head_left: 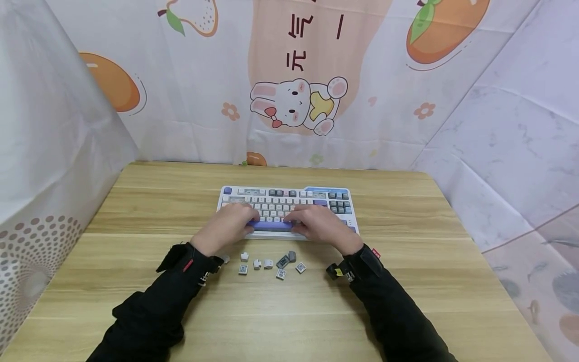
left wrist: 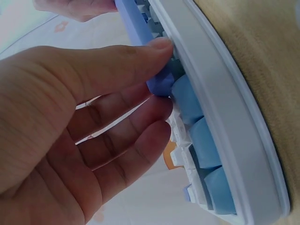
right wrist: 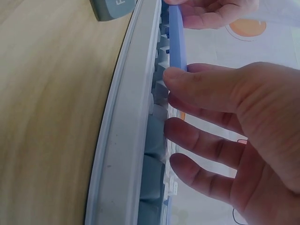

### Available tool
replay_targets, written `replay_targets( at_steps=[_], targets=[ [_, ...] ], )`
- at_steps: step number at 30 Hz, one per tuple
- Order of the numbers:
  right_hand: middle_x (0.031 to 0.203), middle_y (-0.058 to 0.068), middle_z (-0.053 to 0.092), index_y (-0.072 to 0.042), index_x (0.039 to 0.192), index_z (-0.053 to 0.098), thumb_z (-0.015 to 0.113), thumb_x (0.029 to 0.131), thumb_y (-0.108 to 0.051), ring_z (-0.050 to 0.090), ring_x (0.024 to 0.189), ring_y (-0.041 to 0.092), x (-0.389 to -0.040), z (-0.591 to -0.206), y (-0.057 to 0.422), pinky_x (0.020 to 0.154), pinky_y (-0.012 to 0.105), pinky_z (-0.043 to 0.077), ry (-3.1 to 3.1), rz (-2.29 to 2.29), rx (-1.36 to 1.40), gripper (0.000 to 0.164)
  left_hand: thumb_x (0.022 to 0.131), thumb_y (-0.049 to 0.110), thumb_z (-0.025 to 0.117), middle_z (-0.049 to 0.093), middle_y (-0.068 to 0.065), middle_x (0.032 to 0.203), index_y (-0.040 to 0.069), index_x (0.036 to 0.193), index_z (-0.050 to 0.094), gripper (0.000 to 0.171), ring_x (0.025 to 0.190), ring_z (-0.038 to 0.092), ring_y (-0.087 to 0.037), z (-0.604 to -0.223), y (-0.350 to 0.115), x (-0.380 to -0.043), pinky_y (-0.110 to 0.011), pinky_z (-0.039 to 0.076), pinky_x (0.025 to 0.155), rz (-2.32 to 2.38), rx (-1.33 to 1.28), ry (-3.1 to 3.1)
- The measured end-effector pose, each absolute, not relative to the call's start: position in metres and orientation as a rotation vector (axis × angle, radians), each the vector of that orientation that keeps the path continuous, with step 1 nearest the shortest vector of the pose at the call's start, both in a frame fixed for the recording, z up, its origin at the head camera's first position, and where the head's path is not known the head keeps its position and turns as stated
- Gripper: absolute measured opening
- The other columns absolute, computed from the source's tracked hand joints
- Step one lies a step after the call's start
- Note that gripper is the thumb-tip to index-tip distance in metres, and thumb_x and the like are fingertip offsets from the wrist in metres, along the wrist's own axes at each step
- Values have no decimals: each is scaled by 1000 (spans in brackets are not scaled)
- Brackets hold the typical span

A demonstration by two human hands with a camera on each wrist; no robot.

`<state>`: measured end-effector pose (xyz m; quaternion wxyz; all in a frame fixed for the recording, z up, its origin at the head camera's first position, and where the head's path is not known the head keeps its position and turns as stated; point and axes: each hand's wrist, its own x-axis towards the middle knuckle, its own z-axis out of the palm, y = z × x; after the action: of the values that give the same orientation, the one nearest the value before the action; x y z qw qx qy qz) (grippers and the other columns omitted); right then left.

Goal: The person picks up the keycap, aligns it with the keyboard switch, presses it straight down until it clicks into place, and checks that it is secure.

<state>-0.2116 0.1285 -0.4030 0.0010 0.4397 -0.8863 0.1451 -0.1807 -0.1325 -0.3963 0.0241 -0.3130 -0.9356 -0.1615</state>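
Observation:
A white mechanical keyboard (head_left: 273, 207) with white, grey, blue and purple keycaps lies on the table. Its long purple spacebar keycap (head_left: 271, 227) stands raised above the front row, with switches showing beneath it in the wrist views. My left hand (head_left: 226, 224) pinches the left end of the spacebar keycap (left wrist: 136, 26) between thumb and fingers. At the other end, my right hand (head_left: 320, 224) pinches the same keycap (right wrist: 176, 42). Blue keycaps (left wrist: 187, 99) sit in the front row beside my left fingers, and dark grey-blue ones (right wrist: 152, 176) below my right fingers.
Several loose white and grey keycaps (head_left: 282, 261) are scattered on the wooden table (head_left: 271, 317) in front of the keyboard, between the forearms. A printed curtain (head_left: 194, 125) hangs behind the table's far edge, and more cloth flanks both sides.

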Motion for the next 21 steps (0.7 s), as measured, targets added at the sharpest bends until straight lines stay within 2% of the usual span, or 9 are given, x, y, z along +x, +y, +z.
replay_targets(
  at_steps=[21],
  targets=[
    [103,-3,70,-17,113,78,77,90,-7,65,88,11,-213,-406,129,73,26,53,-2792,476,1406,25,86,5,81,74,-3,95,7,99,79,14,91,68,-19,-399,-132,-183,-39,55,82,-544,-970,-2921]
  ],
)
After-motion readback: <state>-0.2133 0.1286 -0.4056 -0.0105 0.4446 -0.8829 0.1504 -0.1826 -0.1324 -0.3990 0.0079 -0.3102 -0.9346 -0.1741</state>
